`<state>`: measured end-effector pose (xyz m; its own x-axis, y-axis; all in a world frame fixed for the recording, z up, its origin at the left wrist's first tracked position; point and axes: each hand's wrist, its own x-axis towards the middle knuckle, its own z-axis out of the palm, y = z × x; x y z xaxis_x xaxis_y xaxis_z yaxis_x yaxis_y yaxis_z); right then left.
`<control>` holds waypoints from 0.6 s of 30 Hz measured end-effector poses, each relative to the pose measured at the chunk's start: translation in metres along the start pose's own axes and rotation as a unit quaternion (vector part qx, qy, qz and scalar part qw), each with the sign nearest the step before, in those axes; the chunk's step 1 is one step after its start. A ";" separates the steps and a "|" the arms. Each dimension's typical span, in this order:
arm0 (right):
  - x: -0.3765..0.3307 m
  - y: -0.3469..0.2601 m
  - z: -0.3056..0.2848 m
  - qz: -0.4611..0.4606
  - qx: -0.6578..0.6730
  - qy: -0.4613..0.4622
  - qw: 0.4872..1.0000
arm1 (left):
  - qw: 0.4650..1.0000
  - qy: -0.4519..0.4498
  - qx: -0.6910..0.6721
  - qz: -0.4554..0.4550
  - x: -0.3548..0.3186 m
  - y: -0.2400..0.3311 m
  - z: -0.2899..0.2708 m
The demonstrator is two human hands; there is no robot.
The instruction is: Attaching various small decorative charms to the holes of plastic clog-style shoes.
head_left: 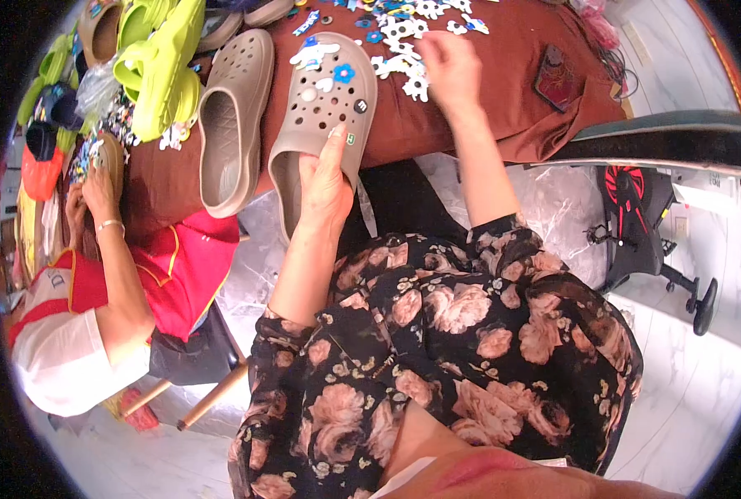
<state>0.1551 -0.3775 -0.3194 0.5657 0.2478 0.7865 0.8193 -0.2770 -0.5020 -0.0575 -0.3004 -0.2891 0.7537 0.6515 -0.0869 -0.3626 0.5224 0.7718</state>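
Observation:
My left hand (327,187) grips a taupe clog (314,137), fingers inside the opening and thumb on top near a small green charm (350,139). Also fixed on its upper are a white-and-blue figure charm (312,55), a blue flower charm (344,73), a white heart charm (325,85), a white round charm (308,95) and a black round charm (360,106). Over the loose white, blue and black charms (402,54) my right hand (454,73) is bent; its fingertips are blurred, and I cannot make out anything between them.
A matching taupe clog (236,125) lies to the left on the brown cloth (503,83). Lime-green clogs (158,79) are piled beyond it. A co-worker's hand (100,193) touches another clog at far left. A dark phone-like slab (553,78) lies right, near a black chair (670,141).

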 end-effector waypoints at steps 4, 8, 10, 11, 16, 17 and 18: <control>-0.003 0.042 -0.042 0.061 -0.173 -0.132 0.974 | 1.000 -0.005 0.001 0.026 -0.001 -0.001 0.002; -0.011 0.035 -0.046 0.072 -0.167 -0.160 0.970 | 1.000 0.004 -0.001 0.009 -0.001 -0.001 -0.006; -0.007 0.033 -0.043 0.122 -0.129 -0.160 0.971 | 1.000 -0.014 -0.007 0.007 -0.001 0.002 -0.004; -0.006 0.032 -0.040 0.170 -0.090 -0.161 0.968 | 1.000 -0.015 -0.007 0.007 -0.001 0.001 -0.003; 0.014 0.015 -0.013 0.174 -0.002 -0.165 0.971 | 1.000 -0.005 -0.001 0.024 -0.002 0.001 -0.004; 0.022 0.020 -0.006 0.149 -0.014 -0.147 0.978 | 1.000 -0.007 0.000 0.024 -0.002 0.000 -0.004; 0.028 0.042 0.000 0.072 -0.064 -0.094 0.991 | 1.000 -0.009 -0.001 0.021 -0.002 -0.001 -0.004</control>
<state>0.2053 -0.3824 -0.3180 0.6936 0.3624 0.6225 0.7165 -0.4355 -0.5449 -0.0608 -0.3004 -0.2924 0.7476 0.6628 -0.0428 -0.3949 0.4954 0.7737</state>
